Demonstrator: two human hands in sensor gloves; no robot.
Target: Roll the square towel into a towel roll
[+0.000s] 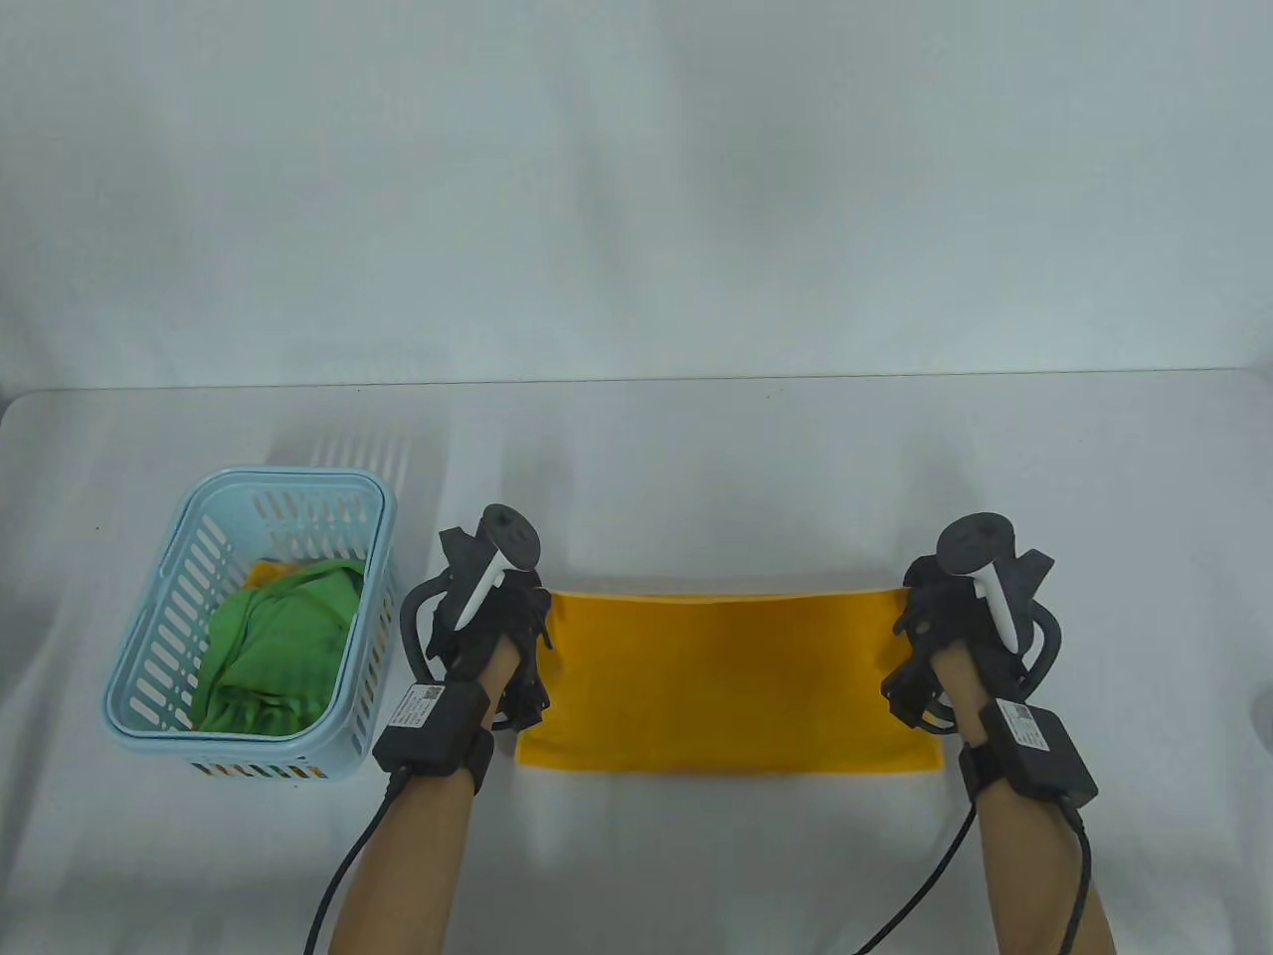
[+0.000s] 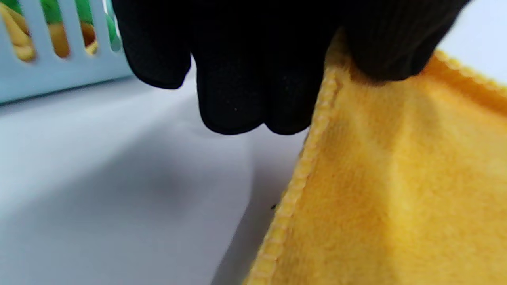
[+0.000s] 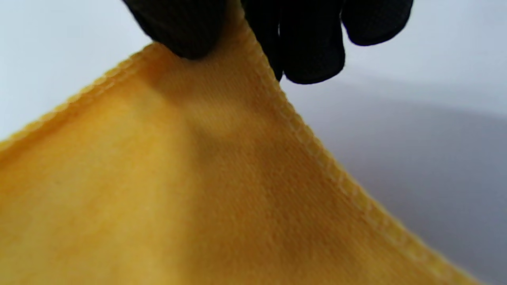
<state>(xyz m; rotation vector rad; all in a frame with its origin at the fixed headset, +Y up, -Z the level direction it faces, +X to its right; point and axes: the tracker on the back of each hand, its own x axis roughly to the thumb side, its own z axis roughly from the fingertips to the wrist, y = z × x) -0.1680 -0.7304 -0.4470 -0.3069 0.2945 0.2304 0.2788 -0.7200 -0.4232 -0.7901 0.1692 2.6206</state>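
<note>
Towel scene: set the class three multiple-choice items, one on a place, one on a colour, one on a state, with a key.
1. Where is the basket?
A. left of the towel
B. right of the towel
C. on the towel

2. What colour is the towel on the table?
A. green
B. yellow
C. blue

3. How do the hands hold it?
A. palms flat
B. corners pinched
C. not touching

Key: 1 A, it stands beyond the left hand. 2 B, every view shows yellow. 3 B, left and right hand each pinch a corner.

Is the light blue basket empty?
No. In the table view the basket holds a crumpled green cloth with a bit of yellow cloth behind it.
</note>
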